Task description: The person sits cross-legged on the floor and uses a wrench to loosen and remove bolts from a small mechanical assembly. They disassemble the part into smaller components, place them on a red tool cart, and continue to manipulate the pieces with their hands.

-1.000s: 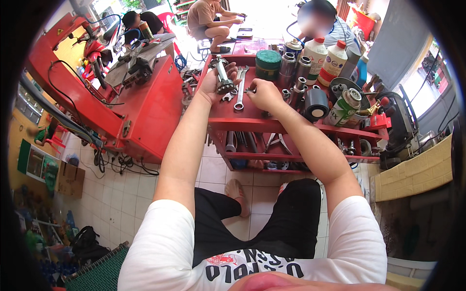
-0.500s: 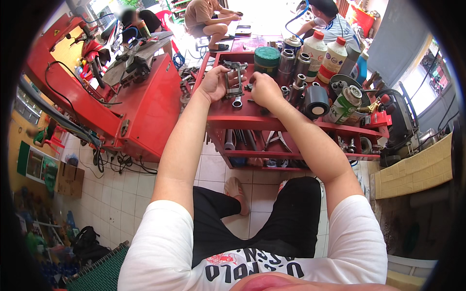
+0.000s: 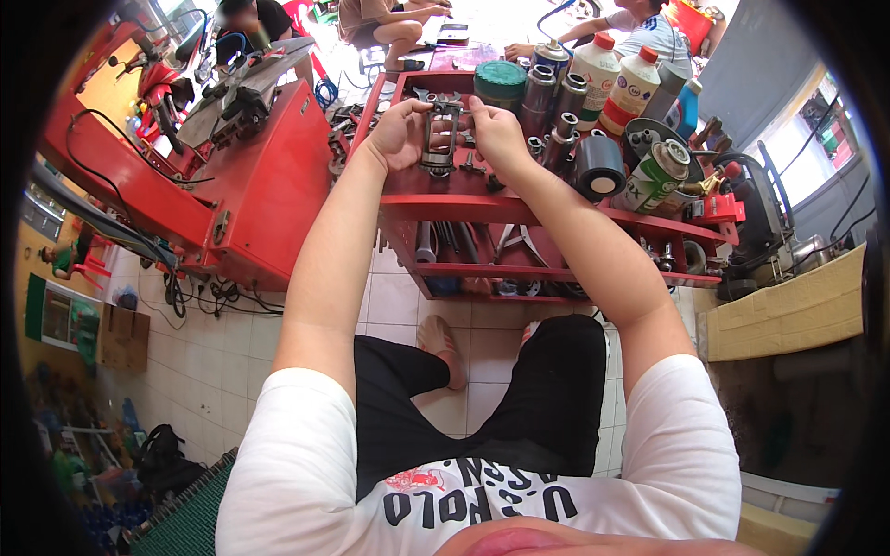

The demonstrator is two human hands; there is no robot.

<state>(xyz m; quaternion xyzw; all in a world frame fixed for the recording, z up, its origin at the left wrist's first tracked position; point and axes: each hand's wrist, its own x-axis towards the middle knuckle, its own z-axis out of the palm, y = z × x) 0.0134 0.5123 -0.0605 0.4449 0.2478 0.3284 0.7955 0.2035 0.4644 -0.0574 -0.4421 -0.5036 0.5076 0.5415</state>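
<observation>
Over the red tool cart (image 3: 436,206), my left hand (image 3: 397,139) grips a dark grey, rectangular open metal frame (image 3: 438,170) by its left side. The frame is upright, with a rounded end at the bottom. My right hand (image 3: 499,137) is closed at its upper right edge, thumb on top; some of its fingers are hidden behind. Small metal pieces (image 3: 471,165) lie on the cart top just below my right hand. A green-lidded tub (image 3: 500,83) stands just beyond that hand.
Metal cylinders (image 3: 538,93), white bottles with red caps (image 3: 635,88), a black cylinder (image 3: 598,167) and a green-white can (image 3: 654,176) crowd the cart's right. Tools lie on its lower shelf (image 3: 482,246). A red machine (image 3: 264,185) stands left. People (image 3: 394,32) sit or crouch beyond.
My right hand has come up to the metal frame and now touches its upper right. The frame is turned a little, and the view has shifted slightly.
</observation>
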